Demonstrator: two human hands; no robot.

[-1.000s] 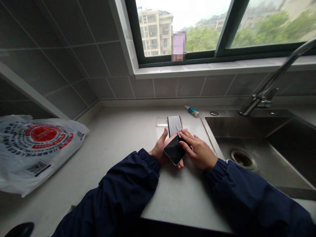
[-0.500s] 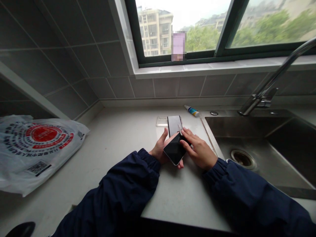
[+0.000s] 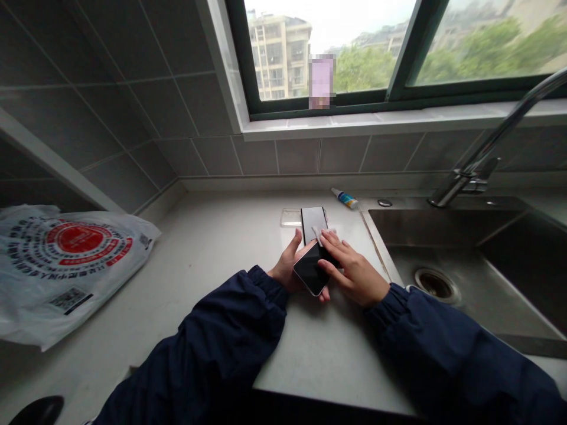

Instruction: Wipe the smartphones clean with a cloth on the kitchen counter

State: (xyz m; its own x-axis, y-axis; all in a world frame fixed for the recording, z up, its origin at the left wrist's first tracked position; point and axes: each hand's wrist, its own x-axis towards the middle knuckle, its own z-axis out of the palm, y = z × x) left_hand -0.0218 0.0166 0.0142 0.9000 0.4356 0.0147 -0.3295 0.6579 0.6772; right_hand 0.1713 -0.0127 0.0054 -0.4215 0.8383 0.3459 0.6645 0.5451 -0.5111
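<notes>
Tilted screen-up, a black-screened smartphone (image 3: 311, 270) rests in my left hand (image 3: 284, 268), whose thumb lies along its left side and whose fingertips show beneath its lower right edge. My right hand (image 3: 354, 268) lies over the phone's upper right part, fingers together. A white tissue (image 3: 316, 234) pokes out past those fingertips; most of it is hidden under the hand. Just beyond the hands, a second phone-like slab (image 3: 313, 218) with a pale grey face and dark edge lies on the counter. Partly behind it is a clear phone case (image 3: 290, 218).
A small white-and-blue tube (image 3: 344, 198) lies near the sink's back left corner. To my right is a steel sink (image 3: 398, 236) with a curved faucet (image 3: 456, 177). A printed white plastic bag (image 3: 66, 260) sits on the counter (image 3: 212, 248) at left, below a tiled wall.
My right hand has slid slightly up and down the phone screen with the tissue, now a little farther left than half a second ago. My left hand has kept the phone still.
</notes>
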